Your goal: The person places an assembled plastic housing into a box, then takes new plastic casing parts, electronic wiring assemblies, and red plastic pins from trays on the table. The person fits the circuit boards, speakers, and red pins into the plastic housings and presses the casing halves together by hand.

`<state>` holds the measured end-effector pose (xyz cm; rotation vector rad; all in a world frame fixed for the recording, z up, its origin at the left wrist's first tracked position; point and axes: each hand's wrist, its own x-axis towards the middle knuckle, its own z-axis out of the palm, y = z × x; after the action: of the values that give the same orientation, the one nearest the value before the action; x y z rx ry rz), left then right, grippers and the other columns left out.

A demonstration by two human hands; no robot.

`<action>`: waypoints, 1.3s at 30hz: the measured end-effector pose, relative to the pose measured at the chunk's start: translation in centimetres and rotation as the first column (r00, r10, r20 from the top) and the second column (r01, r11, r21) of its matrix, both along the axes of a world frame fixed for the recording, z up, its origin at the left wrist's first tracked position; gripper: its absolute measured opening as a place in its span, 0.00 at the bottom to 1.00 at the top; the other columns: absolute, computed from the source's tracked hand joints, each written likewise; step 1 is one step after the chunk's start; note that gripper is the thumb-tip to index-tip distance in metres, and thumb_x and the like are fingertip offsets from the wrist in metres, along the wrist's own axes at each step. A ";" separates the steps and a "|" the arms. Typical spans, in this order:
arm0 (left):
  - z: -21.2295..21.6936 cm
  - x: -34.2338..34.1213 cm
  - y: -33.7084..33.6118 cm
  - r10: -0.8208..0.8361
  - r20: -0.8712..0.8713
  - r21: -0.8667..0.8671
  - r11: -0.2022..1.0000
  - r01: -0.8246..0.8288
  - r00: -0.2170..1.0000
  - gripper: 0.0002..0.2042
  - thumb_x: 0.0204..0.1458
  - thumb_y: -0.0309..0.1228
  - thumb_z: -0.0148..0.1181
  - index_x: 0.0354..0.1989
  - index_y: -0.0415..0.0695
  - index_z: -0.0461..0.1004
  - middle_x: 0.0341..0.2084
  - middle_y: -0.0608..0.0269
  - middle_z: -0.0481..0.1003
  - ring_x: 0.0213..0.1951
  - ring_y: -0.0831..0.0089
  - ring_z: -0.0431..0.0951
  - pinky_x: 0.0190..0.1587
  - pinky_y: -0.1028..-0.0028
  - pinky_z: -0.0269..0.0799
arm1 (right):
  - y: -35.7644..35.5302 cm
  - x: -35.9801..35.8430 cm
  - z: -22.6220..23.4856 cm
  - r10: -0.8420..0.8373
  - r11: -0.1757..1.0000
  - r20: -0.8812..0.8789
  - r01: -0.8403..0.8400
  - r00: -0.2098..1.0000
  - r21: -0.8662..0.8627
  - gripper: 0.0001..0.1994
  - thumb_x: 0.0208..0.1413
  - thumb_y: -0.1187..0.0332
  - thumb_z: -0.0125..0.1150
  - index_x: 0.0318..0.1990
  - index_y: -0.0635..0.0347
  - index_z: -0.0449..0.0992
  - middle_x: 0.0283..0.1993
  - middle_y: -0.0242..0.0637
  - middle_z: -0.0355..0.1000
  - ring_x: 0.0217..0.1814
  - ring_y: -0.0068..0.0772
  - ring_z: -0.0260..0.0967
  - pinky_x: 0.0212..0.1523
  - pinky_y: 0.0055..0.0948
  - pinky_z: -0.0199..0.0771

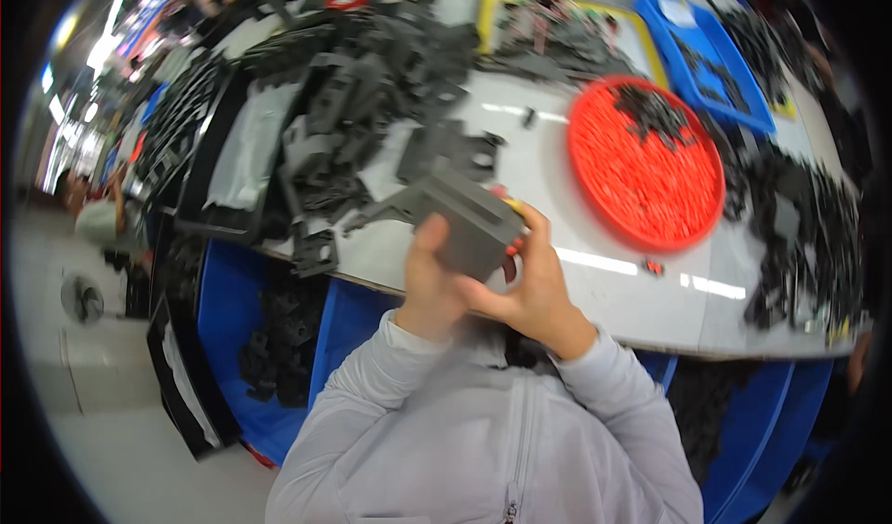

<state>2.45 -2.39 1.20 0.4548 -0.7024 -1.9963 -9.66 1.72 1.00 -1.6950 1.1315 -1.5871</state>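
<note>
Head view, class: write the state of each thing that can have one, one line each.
Grey part: held up, tilted.
Left hand: closed on it, thumb against its face.
Right hand: closed on its other side.
Round red tray: filled with red pieces, dark pieces heaped on top.
Upper-right blue tray: partly filled with dark parts.
Black bin: open, white sheeting inside.
Jacket: zipped.
Fan: spinning or not, cannot tell.
</note>
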 end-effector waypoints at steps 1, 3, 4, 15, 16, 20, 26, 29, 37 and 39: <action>0.4 0.3 -0.3 -0.014 0.068 -0.042 0.999 0.017 0.998 0.28 0.51 0.45 0.52 0.56 0.42 0.60 0.52 0.55 0.67 0.42 0.63 0.74 0.40 0.65 0.73 | 0.3 -0.6 -0.3 0.051 0.993 -0.004 -0.050 0.999 0.110 0.42 0.41 0.62 0.69 0.60 0.66 0.48 0.40 0.46 0.70 0.38 0.36 0.71 0.42 0.32 0.70; 2.3 2.5 -1.2 -0.002 -0.005 -0.050 0.999 0.002 1.000 0.23 0.50 0.37 0.52 0.54 0.39 0.64 0.49 0.54 0.69 0.42 0.64 0.74 0.41 0.65 0.73 | 1.1 -1.8 -0.5 0.201 0.938 -0.027 -0.185 0.979 0.292 0.42 0.44 0.66 0.67 0.63 0.65 0.45 0.42 0.44 0.71 0.42 0.35 0.70 0.49 0.32 0.65; 3.9 4.3 -2.2 0.096 0.105 -0.081 0.993 -0.088 0.990 0.21 0.49 0.34 0.51 0.52 0.38 0.65 0.47 0.54 0.70 0.42 0.65 0.74 0.42 0.65 0.73 | 1.5 -2.2 -0.6 0.298 0.892 -0.041 -0.263 0.954 0.368 0.42 0.45 0.68 0.67 0.64 0.64 0.44 0.43 0.43 0.71 0.43 0.35 0.69 0.52 0.31 0.62; 7.8 29.8 -27.4 0.848 0.393 -0.655 0.529 -0.540 0.355 0.15 0.44 0.23 0.63 0.41 0.37 0.70 0.34 0.61 0.74 0.35 0.72 0.74 0.39 0.74 0.69 | 6.7 -6.3 -2.0 -0.023 0.967 -0.514 0.149 0.857 0.205 0.19 0.41 0.75 0.63 0.44 0.65 0.69 0.32 0.44 0.70 0.33 0.45 0.66 0.36 0.37 0.65; 6.5 31.2 -29.8 0.866 0.420 -0.689 0.499 -0.526 0.272 0.14 0.44 0.23 0.62 0.41 0.39 0.70 0.33 0.63 0.74 0.34 0.73 0.74 0.37 0.74 0.69 | 7.0 -6.4 -2.2 -0.073 0.957 -0.531 0.209 0.844 0.200 0.18 0.41 0.75 0.62 0.43 0.66 0.69 0.32 0.44 0.69 0.34 0.46 0.65 0.37 0.38 0.64; 3.0 33.7 -35.5 0.857 0.504 -0.789 0.403 -0.464 -0.112 0.17 0.39 0.23 0.64 0.40 0.35 0.70 0.32 0.59 0.75 0.33 0.72 0.75 0.36 0.76 0.69 | 7.7 -6.2 -4.0 -0.205 0.945 -0.599 0.316 0.774 0.086 0.15 0.38 0.76 0.61 0.38 0.64 0.72 0.29 0.41 0.67 0.31 0.44 0.63 0.35 0.37 0.61; 1.1 32.3 -38.1 0.805 0.589 -0.729 0.566 -0.385 0.067 0.16 0.37 0.24 0.63 0.37 0.33 0.71 0.29 0.58 0.75 0.28 0.73 0.75 0.31 0.76 0.69 | 7.3 -6.2 -4.4 -0.188 0.961 -0.687 0.275 0.702 0.017 0.12 0.38 0.77 0.59 0.35 0.65 0.70 0.28 0.41 0.65 0.29 0.42 0.61 0.32 0.36 0.58; 3.3 25.6 -34.9 0.659 0.689 -0.545 0.746 -0.382 0.303 0.17 0.38 0.25 0.65 0.37 0.34 0.70 0.28 0.58 0.74 0.27 0.73 0.75 0.27 0.76 0.69 | 7.1 -5.6 -4.2 -0.230 0.943 -0.675 0.332 0.701 0.023 0.10 0.37 0.78 0.58 0.32 0.64 0.70 0.25 0.40 0.64 0.27 0.42 0.60 0.31 0.37 0.57; -1.3 21.1 -35.5 0.720 0.672 -0.734 0.679 0.022 0.174 0.18 0.38 0.27 0.66 0.38 0.36 0.68 0.31 0.58 0.74 0.33 0.74 0.75 0.31 0.76 0.69 | 6.6 -5.7 -4.2 -0.210 0.945 -0.709 0.327 0.673 0.030 0.09 0.36 0.78 0.58 0.30 0.64 0.70 0.25 0.40 0.64 0.27 0.41 0.60 0.31 0.36 0.57; -0.6 20.1 -34.8 0.708 0.678 -0.727 0.686 0.037 0.198 0.20 0.38 0.27 0.66 0.40 0.36 0.66 0.32 0.57 0.74 0.33 0.73 0.75 0.33 0.75 0.69 | 6.9 -6.0 -4.5 -0.210 0.940 -0.714 0.339 0.668 0.041 0.11 0.36 0.78 0.59 0.32 0.63 0.71 0.26 0.39 0.65 0.28 0.41 0.61 0.32 0.35 0.58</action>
<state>22.54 -37.22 0.59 1.3264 -1.7379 -0.6619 -15.65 8.59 -3.48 -2.1547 1.9199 -0.9226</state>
